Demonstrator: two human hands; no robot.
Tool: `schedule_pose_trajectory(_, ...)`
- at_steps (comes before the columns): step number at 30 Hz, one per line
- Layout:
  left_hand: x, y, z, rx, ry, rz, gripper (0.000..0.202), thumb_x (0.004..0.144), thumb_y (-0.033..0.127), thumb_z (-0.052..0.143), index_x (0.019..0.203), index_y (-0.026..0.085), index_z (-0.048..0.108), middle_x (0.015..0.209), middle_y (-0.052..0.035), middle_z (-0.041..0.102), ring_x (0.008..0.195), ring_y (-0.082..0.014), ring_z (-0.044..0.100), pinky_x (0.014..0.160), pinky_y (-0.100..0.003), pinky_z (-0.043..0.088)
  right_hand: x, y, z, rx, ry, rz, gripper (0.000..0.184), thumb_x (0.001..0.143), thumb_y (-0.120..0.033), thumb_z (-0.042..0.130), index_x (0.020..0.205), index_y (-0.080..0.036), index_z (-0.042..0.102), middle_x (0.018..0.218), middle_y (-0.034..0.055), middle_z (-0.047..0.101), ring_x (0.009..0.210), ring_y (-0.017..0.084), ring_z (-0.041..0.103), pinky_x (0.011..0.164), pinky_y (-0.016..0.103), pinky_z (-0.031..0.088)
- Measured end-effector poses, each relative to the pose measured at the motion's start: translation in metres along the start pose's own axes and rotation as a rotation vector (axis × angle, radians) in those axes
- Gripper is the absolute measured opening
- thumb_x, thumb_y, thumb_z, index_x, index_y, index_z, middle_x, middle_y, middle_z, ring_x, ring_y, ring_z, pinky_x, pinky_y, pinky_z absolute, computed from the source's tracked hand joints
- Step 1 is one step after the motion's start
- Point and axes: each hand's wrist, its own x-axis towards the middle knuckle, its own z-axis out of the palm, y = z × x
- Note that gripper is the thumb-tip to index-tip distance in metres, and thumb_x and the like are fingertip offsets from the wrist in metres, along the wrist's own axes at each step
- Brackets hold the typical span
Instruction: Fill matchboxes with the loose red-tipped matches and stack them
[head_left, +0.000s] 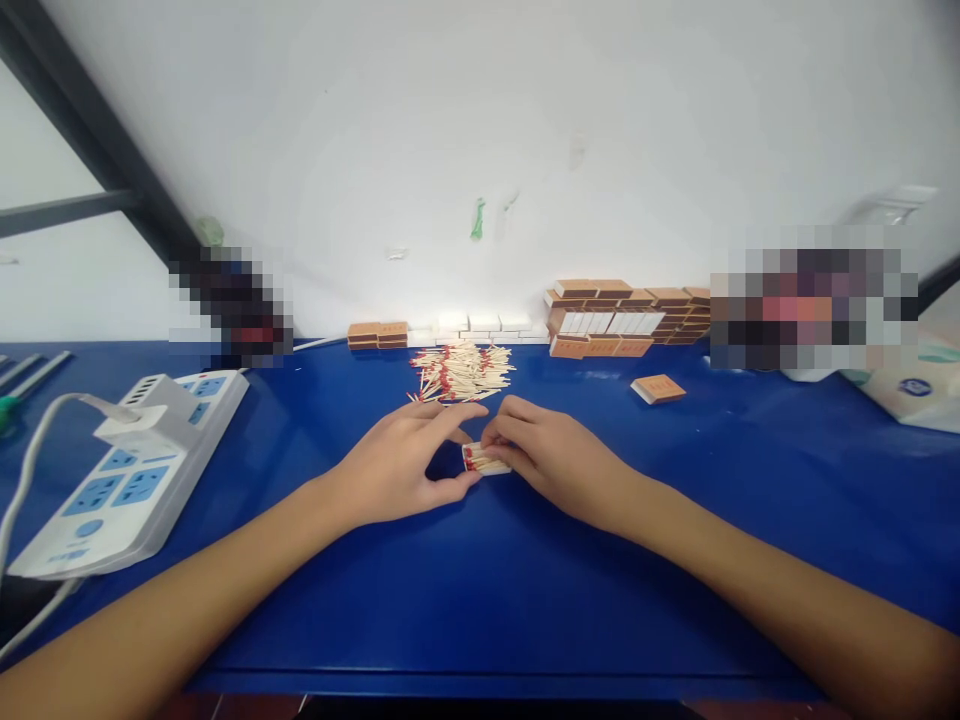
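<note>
White tray [495, 472] holds red-tipped matches [480, 462]. Left hand [405, 458] grips its sides, thumb opposite finger; right hand [553, 452] curls over the matches, its grip unclear.

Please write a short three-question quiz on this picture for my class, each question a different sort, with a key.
1. True or false: the power strip lies to the right of both hands.
2. What fills the small white tray between the left hand and the right hand? A) coins B) buttons C) matches
3. Fill in: the heap of loose matches lies on a ____ table.

Key:
1. False; the power strip is on the left.
2. C
3. blue
</note>
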Motion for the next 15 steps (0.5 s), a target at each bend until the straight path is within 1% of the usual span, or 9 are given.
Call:
schedule_pose_trajectory(4,0.0003,0.0015,0.0002,-0.004,0.011,0.021,0.057,0.09,0.034,0.071,0.141,0.026,0.048,0.112,-0.0033,0.078,0.115,-0.0269,0.069,0.101,-0.046,0.054,-0.0018,0.0006,0.0014,0.106,0.025,-0.074,0.014,0.103,-0.023,0.056,0.105,-0.019,0.069,0.106,0.0068,0.064,0.088,0.016,0.063,0.078,0.03,0.05)
schedule_pose_trajectory(6,0.0001,0.0029,0.0002,0.002,0.015,0.032,0.055,0.09,0.033,0.071,0.14,0.025,0.048,0.112,-0.0031,0.078,0.112,-0.0264,0.07,0.099,-0.046,0.054,-0.0018,-0.001,0.0028,0.132,0.016,-0.067,0.015,0.103,-0.024,0.057,0.102,-0.02,0.071,0.104,0.0061,0.064,0.087,0.016,0.063,0.078,0.03,0.05)
schedule_pose_trajectory(9,-0.0004,0.005,0.0,0.026,0.015,0.048,0.052,0.092,0.035,0.068,0.139,0.024,0.048,0.111,-0.0037,0.077,0.105,-0.0251,0.07,0.094,-0.044,0.056,-0.0011,-0.0047,0.0041,0.09,0.018,-0.008,0.015,0.101,-0.022,0.057,0.094,-0.018,0.069,0.096,0.0046,0.062,0.081,0.015,0.061,0.072,0.03,0.048)
schedule_pose_trajectory(11,-0.0005,0.006,-0.0002,0.032,0.01,0.057,0.052,0.093,0.035,0.067,0.14,0.024,0.047,0.109,-0.004,0.077,0.103,-0.0246,0.07,0.093,-0.043,0.056,-0.0009,-0.0064,0.0035,0.045,0.021,0.02,0.013,0.099,-0.022,0.059,0.09,-0.017,0.067,0.093,0.0038,0.061,0.077,0.015,0.059,0.069,0.03,0.047)
schedule_pose_trajectory(15,-0.0002,0.0068,-0.0003,0.029,-0.006,0.045,0.053,0.093,0.036,0.067,0.141,0.024,0.047,0.109,-0.0047,0.076,0.105,-0.0255,0.069,0.096,-0.044,0.056,-0.001,-0.0049,0.0008,-0.033,-0.011,-0.03,0.014,0.101,-0.022,0.057,0.091,-0.017,0.066,0.097,0.0051,0.061,0.079,0.015,0.059,0.071,0.031,0.047)
